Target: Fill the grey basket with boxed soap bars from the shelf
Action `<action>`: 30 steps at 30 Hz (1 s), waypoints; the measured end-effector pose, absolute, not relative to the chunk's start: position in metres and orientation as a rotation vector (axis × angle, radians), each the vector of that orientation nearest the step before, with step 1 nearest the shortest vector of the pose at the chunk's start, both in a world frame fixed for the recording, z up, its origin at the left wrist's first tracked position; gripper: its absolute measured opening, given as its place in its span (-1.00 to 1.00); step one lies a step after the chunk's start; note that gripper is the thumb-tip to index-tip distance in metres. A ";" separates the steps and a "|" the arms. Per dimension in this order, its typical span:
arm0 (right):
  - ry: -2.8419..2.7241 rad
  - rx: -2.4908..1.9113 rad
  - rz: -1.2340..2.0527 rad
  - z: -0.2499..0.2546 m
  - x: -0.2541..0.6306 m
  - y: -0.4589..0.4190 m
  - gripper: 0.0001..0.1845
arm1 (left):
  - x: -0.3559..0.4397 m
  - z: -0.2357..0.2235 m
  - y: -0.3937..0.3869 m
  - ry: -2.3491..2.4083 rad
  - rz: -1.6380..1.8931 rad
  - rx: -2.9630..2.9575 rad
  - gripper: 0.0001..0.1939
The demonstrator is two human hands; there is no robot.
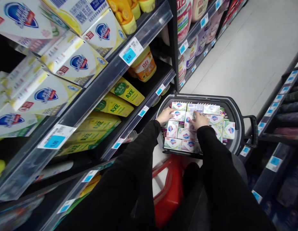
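A grey-rimmed basket (pixel 236 110) in front of me holds several white Safeguard soap boxes packed in rows. At its left side, my left hand (pixel 165 115) has its fingers closed on the end of one soap box (pixel 179 115). To the right, my right hand (pixel 200 120) grips another soap box (pixel 188 121), with thumb and fingers on its right end. Both boxes lie among the others on top of the pile. Part of the right-hand boxes is covered by my right hand and sleeve.
On the left shelf stand larger Safeguard packs (pixel 78 62), with yellow AXE bottles (pixel 116 104) on the shelf below. A red plastic stool or basket (pixel 171 189) is below the basket. Another shelf (pixel 278 154) borders the right side; pale floor (pixel 235 57) runs ahead.
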State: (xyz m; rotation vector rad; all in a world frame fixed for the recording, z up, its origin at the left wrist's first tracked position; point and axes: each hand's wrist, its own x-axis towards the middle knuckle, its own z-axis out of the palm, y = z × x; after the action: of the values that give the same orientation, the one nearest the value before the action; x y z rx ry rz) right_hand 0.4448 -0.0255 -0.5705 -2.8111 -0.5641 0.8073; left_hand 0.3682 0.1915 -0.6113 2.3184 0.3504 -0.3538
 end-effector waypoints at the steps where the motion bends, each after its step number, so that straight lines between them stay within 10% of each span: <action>1: -0.566 -2.807 0.807 -0.571 0.445 -0.026 -0.37 | 0.369 -0.612 0.192 0.335 -0.369 2.333 -0.47; 30: -0.582 -2.682 0.725 -0.581 0.453 -0.031 -0.44 | 0.381 -0.620 0.186 0.271 -0.568 2.239 -0.33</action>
State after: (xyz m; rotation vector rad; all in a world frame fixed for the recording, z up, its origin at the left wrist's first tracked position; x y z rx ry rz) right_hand 0.4527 -0.0312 -0.5807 -2.6815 -0.5818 0.7250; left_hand 0.3813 0.1863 -0.6201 2.2395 0.2708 -0.5677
